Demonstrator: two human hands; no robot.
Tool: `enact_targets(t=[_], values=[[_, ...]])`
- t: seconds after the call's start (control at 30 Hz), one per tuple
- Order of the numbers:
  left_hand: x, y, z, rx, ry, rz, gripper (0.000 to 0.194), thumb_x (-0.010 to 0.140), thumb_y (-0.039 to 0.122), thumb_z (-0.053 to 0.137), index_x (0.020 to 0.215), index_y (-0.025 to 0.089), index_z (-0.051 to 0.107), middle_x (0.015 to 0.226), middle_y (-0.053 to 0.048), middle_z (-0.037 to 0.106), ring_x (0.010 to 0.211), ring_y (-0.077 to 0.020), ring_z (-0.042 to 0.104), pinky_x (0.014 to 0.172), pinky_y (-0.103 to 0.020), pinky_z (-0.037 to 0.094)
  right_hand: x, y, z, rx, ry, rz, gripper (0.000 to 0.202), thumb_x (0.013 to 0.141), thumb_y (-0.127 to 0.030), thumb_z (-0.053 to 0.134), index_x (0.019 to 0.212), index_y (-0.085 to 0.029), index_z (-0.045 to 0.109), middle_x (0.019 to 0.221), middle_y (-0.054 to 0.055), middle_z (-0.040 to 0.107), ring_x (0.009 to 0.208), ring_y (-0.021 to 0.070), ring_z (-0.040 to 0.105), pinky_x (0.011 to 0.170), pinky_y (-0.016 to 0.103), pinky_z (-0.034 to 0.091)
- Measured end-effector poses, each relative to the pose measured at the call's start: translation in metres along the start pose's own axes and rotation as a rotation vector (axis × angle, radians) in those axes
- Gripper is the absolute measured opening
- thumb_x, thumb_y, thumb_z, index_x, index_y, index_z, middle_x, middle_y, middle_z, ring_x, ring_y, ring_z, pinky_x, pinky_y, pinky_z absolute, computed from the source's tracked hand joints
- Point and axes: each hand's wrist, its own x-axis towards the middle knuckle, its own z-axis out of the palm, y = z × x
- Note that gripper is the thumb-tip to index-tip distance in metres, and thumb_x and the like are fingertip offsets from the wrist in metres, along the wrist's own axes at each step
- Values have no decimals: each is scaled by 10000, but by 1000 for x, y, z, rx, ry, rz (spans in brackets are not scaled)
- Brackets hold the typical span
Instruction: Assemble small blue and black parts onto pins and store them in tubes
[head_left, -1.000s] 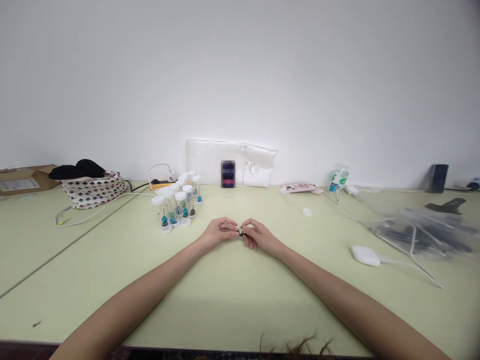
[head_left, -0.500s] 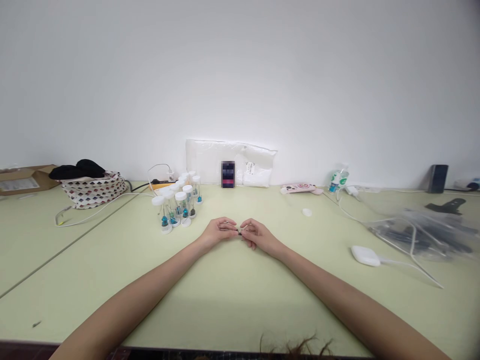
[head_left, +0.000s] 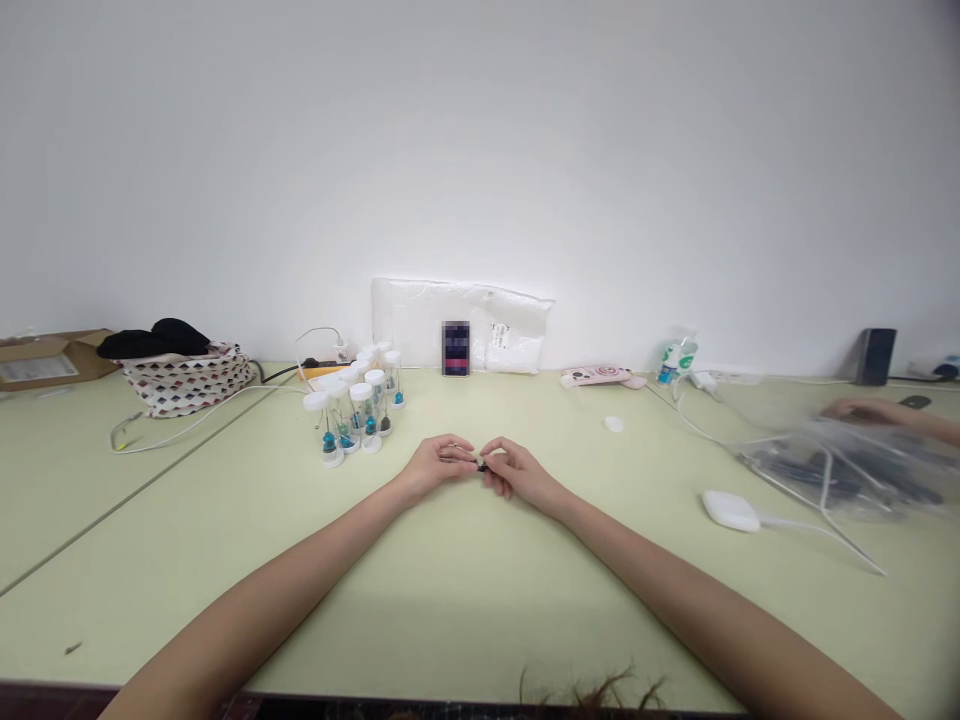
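My left hand (head_left: pixel 436 465) and my right hand (head_left: pixel 519 472) meet over the middle of the pale green table (head_left: pixel 480 580). Pinched between their fingertips is a small dark piece (head_left: pixel 481 467), too small for me to name and partly covered by the fingers. Both hands are closed on it, left fingers at one end and right fingers at the other. To the left of my left hand stand several clear vials with white caps (head_left: pixel 361 415), with blue or dark parts and thin stems inside. A small white round cap (head_left: pixel 613 424) lies beyond my right hand.
A phone (head_left: pixel 456 348) leans on a white plastic packet (head_left: pixel 517 335) by the wall. On the right, another person's hand (head_left: pixel 862 410) is over clear plastic bags (head_left: pixel 847 465). A white charger (head_left: pixel 731 510) with cable lies nearer. A patterned fabric basket (head_left: pixel 187 380) stands left.
Another person's hand has come in from the right over the plastic bags, and the dark flat piece there no longer shows as before. My own hands have hardly moved.
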Motion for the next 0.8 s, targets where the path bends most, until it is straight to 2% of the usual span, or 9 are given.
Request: enact_targets(t=[0.1, 0.2, 0.37, 0.53, 0.67, 0.8], values=[[0, -1, 0, 4, 4, -4, 383, 532, 262, 744, 865, 145, 596, 794, -56, 648, 752, -151, 596, 725, -277, 443, 0, 0, 0, 0, 5, -7, 310, 764, -451, 514, 936, -197, 467, 658, -9, 559, 502, 79, 494, 432, 181, 382], [0, 0, 0, 0, -8, -5, 387, 529, 262, 744, 867, 145, 598, 782, -54, 650, 745, -151, 597, 721, -276, 443, 0, 0, 1, 0, -11, 13, 316, 799, -479, 440, 919, -187, 466, 583, -17, 546, 474, 83, 484, 426, 185, 378], [0, 1, 0, 8, 9, -5, 388, 525, 266, 745, 863, 145, 600, 795, -59, 652, 739, -153, 599, 715, -277, 444, 0, 0, 1, -11, 10, -2, 323, 755, -464, 519, 935, -199, 470, 664, -11, 559, 509, 78, 493, 438, 181, 386], [0, 0, 0, 0, -16, 0, 385, 538, 263, 740, 873, 141, 595, 799, -67, 651, 763, -160, 599, 739, -288, 444, -1, -1, 1, -16, -22, 6, 312, 811, -476, 421, 926, -190, 466, 604, -13, 541, 482, 81, 476, 426, 184, 373], [1, 0, 0, 13, 8, 7, 376, 536, 265, 740, 863, 143, 600, 799, -66, 648, 753, -158, 598, 728, -283, 446, -2, -3, 1, -32, -2, -14, 306, 762, -447, 518, 942, -205, 467, 665, -18, 536, 520, 79, 484, 437, 177, 380], [1, 0, 0, 1, -5, 2, 367, 539, 263, 739, 861, 149, 603, 796, -59, 649, 755, -153, 599, 729, -275, 444, -1, -1, 1, -25, -25, 9, 327, 818, -489, 395, 919, -188, 472, 570, -21, 532, 469, 81, 468, 427, 186, 371]])
